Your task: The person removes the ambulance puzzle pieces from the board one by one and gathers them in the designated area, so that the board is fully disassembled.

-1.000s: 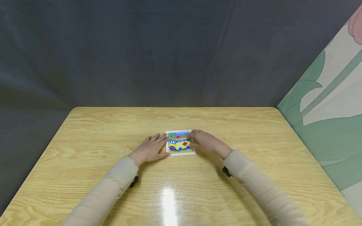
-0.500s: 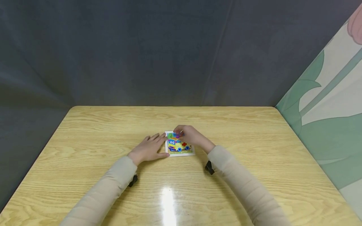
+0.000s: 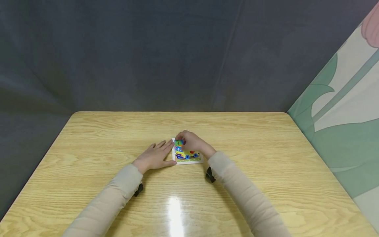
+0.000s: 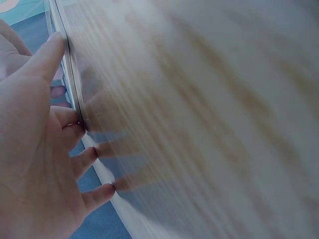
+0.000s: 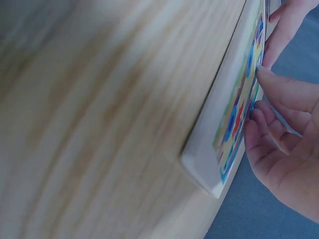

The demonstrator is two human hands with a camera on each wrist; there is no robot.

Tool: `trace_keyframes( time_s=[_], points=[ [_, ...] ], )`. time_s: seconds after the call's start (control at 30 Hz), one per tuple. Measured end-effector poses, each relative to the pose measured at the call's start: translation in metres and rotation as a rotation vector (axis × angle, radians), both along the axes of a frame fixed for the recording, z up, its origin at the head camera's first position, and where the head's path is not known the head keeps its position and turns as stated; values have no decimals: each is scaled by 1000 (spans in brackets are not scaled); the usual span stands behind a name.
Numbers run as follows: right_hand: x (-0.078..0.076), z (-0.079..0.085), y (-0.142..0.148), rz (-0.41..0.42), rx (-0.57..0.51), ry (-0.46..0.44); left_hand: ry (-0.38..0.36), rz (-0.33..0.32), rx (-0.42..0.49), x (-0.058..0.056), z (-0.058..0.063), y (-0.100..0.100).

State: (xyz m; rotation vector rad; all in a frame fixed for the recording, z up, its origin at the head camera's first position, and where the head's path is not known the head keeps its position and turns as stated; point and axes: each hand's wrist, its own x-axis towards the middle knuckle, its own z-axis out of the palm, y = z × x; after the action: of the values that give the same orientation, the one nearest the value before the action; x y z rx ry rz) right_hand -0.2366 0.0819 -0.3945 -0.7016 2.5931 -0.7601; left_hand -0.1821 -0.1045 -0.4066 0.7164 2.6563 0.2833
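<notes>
A small picture puzzle (image 3: 189, 162) with a white raised frame and a cartoon ambulance lies flat on the wooden table. My left hand (image 3: 156, 156) lies spread at its left side, thumb at the lower left corner and fingertips at the frame's left edge. Over the upper part of the picture is my right hand (image 3: 192, 142), its fingers bent downward. In the right wrist view, the right hand's thumb (image 5: 279, 89) and curved fingertips touch the picture's surface a little apart, with nothing seen between them. This hand hides the ambulance's roof and the puzzle's upper right.
Wood-grain table (image 3: 251, 131) extends around the puzzle, with a bright light reflection near the front. A dark curtain (image 3: 148, 56) hangs behind the far edge. At the right stands a panel (image 3: 349, 141) printed with leaves and a flower.
My right hand has moved left across the puzzle, from its right edge to over the upper left part of the picture. The left hand has stayed at the left edge.
</notes>
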Motion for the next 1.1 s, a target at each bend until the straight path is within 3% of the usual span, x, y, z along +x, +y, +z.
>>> trace_keyframes(
  time_s=[0.37,1.1],
  points=[
    [-3,2,-9,6,76,-26,-16,1,10,-1,-2,-2],
    [-6,0,-4,-4,25,-73,-24,8,10,0,-1,0]
  ],
)
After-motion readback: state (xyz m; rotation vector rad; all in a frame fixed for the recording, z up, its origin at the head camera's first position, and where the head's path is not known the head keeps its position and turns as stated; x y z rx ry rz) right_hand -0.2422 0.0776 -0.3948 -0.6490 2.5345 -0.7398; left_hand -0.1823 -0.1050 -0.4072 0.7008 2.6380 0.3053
